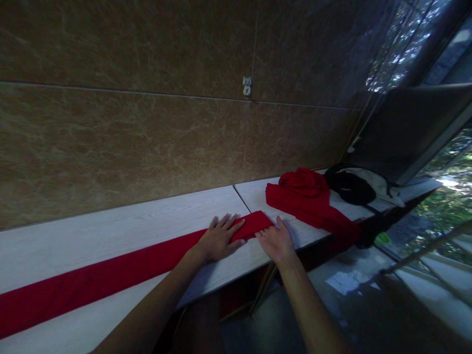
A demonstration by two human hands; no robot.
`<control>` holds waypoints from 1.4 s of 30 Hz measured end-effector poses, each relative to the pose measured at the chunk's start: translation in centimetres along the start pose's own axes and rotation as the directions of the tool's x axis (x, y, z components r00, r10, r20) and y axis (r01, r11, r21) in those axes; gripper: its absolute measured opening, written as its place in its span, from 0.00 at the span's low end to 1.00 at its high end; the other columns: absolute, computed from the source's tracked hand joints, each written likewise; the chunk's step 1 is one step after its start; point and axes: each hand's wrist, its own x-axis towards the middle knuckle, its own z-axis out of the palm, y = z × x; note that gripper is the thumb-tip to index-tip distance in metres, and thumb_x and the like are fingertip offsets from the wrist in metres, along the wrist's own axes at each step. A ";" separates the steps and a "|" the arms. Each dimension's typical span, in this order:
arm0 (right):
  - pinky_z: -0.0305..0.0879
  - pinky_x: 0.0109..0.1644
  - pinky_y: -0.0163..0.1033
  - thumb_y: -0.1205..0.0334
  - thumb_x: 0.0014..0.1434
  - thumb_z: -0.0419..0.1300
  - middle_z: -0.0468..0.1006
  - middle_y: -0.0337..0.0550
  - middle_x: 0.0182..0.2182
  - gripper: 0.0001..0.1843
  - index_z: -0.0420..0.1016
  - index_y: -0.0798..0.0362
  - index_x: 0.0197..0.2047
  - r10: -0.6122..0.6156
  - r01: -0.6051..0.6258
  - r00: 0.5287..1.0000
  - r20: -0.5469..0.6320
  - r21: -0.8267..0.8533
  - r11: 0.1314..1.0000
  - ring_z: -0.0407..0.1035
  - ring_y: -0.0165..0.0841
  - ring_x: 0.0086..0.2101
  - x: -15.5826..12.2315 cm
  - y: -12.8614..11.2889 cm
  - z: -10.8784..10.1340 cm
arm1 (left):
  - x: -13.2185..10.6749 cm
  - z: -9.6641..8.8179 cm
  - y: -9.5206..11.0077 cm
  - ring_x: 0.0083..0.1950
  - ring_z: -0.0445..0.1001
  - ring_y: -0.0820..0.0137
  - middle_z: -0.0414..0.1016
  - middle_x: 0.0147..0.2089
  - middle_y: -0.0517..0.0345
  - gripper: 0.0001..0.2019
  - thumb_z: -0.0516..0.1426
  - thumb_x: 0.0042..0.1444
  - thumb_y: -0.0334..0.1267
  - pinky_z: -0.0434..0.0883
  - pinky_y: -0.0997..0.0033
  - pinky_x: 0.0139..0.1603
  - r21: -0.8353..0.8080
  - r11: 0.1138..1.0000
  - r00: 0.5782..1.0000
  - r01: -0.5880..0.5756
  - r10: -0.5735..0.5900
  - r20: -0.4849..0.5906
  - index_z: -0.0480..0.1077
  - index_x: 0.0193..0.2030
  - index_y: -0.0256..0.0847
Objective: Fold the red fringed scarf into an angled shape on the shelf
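A long red cloth strip point(121, 268) runs across the white tabletop from the left edge to a folded end near the middle. My left hand point(221, 239) lies flat on the strip just left of that end, its fingers spread. At the folded end, my right hand point(276, 241) is turned partly palm up. Its fingertips touch the near edge of the cloth, while its thumb stands apart, pointing upward. Beyond the right hand is a bunched heap of red cloth point(302, 194), with part of it hanging over the table's front edge.
A black and white bag-like bundle point(354, 187) sits on the table's far right. A tiled wall point(121, 142) borders the back, with a small white cat-shaped hook point(247, 86). A seam splits the white table point(147, 216). Papers point(348, 281) lie on the floor at right.
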 end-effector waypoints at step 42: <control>0.64 0.43 0.41 0.37 0.74 0.41 0.85 0.56 0.31 0.42 0.84 0.54 0.29 0.252 0.450 0.852 0.459 -0.398 -0.799 0.79 0.42 0.37 8.7 -6.4 4.8 | -0.6 -0.2 0.3 0.80 0.48 0.48 0.49 0.80 0.40 0.41 0.47 0.69 0.65 0.46 0.38 0.77 -0.034 0.998 0.996 -0.050 0.047 -0.073 0.47 0.80 0.43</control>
